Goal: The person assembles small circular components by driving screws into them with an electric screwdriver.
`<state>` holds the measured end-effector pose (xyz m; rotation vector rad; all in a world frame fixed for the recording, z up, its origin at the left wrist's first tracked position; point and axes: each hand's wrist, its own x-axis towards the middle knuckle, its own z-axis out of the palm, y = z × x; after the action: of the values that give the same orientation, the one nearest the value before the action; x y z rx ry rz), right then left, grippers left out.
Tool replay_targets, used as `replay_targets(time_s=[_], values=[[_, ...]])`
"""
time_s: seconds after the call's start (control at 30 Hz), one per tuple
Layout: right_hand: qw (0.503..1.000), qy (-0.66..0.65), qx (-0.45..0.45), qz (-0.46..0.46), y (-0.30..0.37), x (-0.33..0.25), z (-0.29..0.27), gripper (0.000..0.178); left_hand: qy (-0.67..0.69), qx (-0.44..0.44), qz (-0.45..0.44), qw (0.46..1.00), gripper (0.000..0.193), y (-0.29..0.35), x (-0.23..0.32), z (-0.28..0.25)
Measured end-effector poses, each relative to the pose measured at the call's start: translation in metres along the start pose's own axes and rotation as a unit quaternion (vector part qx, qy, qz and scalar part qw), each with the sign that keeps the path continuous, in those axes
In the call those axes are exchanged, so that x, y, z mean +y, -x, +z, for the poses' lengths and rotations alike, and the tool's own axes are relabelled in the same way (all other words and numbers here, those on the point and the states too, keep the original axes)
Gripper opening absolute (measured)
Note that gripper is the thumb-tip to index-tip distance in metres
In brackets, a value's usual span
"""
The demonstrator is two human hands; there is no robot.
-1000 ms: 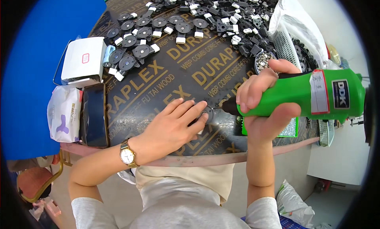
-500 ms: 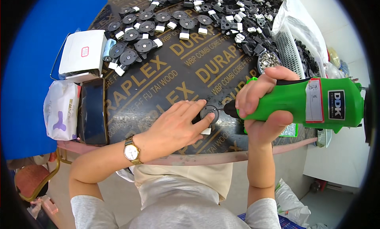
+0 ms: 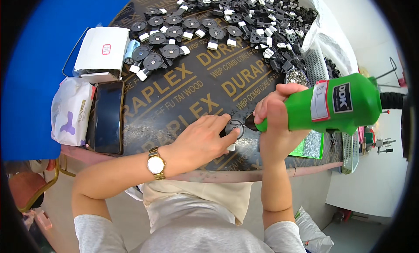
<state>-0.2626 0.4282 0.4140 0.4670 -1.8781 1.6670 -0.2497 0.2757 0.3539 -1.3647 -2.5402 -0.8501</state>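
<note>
My left hand [image 3: 201, 137], a gold watch [image 3: 156, 163] on its wrist, pinches a black round part [image 3: 235, 128] against the table between thumb and fingers. A bit of the part's white tab [image 3: 231, 147] shows below my thumb. My right hand [image 3: 279, 126] is wrapped round the front of a green electric screwdriver [image 3: 345, 102], held nearly level. Its black nose points left, and its bit reaches the round part. Whether a screw sits under the bit is too small to tell. Similar black round parts with white tabs [image 3: 152, 61] lie at the far left.
Loose black and white pieces [image 3: 279, 21] are heaped at the back. A bowl of small metal pieces [image 3: 297, 77] stands beside a white basket [image 3: 316, 63]. A green tray of small silvery pieces [image 3: 310, 144] lies right. At left are a white box [image 3: 102, 50], a phone [image 3: 108, 117] and a tissue pack [image 3: 72, 111].
The screwdriver's rear has swung left and slightly up, and my right hand has turned round it. More of the green tray shows. My left hand stays on the round part; the view has shifted slightly.
</note>
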Motion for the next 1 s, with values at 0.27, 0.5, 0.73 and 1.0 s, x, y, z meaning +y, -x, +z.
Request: replay_targets(time_s=[0.27,0.5,0.73,1.0], values=[[0.990,0.124,0.021,-0.067,0.009,-0.006,-0.007,0.033,-0.067,0.054,0.017,0.996,0.034,-0.006,0.011,0.018],[0.995,0.014,0.075,-0.064,-0.011,-0.017,-0.078,0.053,-0.174,0.044,0.010,0.984,0.052,-0.001,0.020,0.019],[0.991,-0.034,0.129,-0.033,-0.002,0.015,-0.122,0.047,-0.171,0.038,0.019,0.984,0.030,-0.009,0.026,0.015],[0.992,0.017,0.122,-0.005,-0.001,0.020,-0.118,0.049,-0.164,0.035,0.003,0.986,0.033,-0.011,0.028,0.015]])
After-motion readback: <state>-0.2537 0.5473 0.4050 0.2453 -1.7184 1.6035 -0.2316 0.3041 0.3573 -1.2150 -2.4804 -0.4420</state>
